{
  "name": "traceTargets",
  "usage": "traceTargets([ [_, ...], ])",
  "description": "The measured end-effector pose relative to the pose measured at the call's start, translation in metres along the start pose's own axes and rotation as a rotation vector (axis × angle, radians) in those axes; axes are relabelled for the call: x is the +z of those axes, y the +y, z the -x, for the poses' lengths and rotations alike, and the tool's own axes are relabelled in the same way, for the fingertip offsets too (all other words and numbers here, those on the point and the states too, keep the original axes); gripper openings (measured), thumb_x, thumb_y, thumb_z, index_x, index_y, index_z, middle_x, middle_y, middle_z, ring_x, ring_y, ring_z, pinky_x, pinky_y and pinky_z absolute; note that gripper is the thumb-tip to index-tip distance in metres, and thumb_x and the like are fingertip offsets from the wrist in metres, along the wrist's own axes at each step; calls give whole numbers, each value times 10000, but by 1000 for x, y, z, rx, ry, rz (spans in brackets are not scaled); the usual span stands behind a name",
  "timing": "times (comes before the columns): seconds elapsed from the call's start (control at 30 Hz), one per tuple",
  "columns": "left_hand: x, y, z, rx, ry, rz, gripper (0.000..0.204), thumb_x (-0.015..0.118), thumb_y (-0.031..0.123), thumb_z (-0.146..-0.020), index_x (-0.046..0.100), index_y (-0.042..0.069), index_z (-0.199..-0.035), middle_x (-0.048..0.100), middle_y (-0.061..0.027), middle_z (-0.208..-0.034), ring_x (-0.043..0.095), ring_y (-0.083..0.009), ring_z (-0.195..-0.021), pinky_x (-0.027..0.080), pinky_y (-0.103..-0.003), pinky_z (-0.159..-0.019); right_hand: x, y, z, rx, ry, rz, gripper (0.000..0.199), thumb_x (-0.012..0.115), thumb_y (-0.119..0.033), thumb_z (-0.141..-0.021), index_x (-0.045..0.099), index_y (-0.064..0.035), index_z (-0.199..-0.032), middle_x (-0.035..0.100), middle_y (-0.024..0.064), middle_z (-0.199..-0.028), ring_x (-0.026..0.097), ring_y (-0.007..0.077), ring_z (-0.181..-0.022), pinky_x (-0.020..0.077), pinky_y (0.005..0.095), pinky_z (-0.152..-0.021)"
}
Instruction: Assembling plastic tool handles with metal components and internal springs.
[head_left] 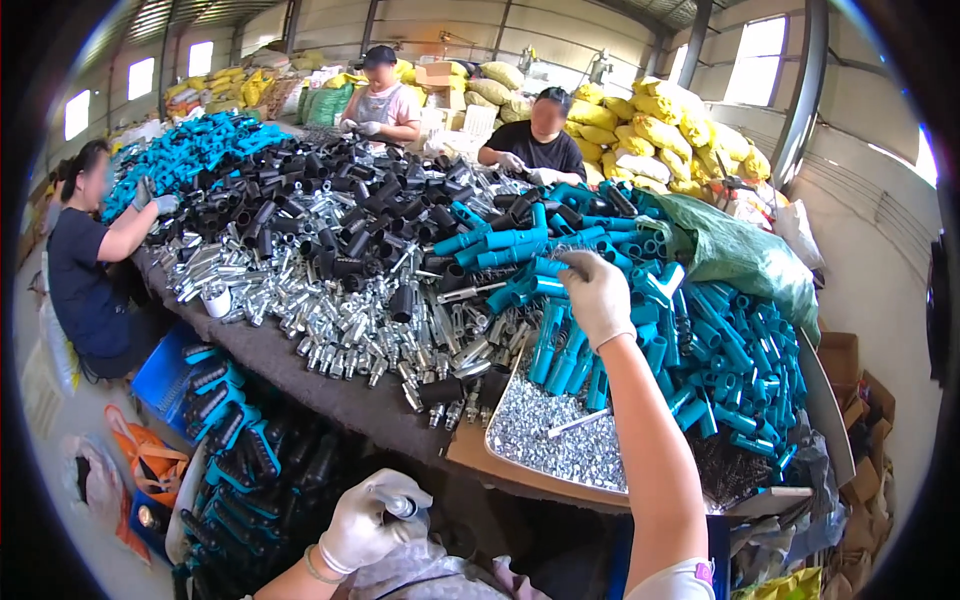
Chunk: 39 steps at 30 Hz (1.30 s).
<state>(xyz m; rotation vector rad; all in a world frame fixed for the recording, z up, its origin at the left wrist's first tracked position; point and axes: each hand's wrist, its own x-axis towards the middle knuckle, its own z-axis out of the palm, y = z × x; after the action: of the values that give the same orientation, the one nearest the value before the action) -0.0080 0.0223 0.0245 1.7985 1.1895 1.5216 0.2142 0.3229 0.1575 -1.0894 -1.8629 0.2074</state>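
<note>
My left hand (372, 522), in a white glove, is low in front of my lap. Its fingers are curled round a silver metal fitting (400, 506), whose round end shows. My right hand (598, 300), also gloved, reaches out over the pile of teal plastic tubes (515, 240). Its fingertips are pressed together beside the tube ends, and whatever is between them is hidden. Below my right wrist is a tray of small shiny metal pieces (545, 440), with a thin metal rod (578, 423) lying on them. Loose silver fittings (340, 325) cover the table's near left part.
Black plastic sleeves (370, 205) are heaped mid-table. Three co-workers (85, 250) stand or sit round the far and left sides. Finished-looking black and teal pieces (235, 430) fill a blue crate (165, 385) below the edge. A green sheet (735, 245) and yellow sacks (660, 130) are at right.
</note>
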Motion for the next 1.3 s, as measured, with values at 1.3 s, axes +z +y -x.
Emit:
traceTargets([
  [1.3, 48, 16, 18, -290, 58, -140, 305, 818, 31, -704, 702, 12, -985, 729, -104, -842, 707, -154, -742, 556, -276, -690, -19, -69, 331, 1033, -479, -1684, 627, 694, -361, -907, 493, 24, -1358, 630, 96, -1114, 618, 195, -969, 490, 343, -877],
])
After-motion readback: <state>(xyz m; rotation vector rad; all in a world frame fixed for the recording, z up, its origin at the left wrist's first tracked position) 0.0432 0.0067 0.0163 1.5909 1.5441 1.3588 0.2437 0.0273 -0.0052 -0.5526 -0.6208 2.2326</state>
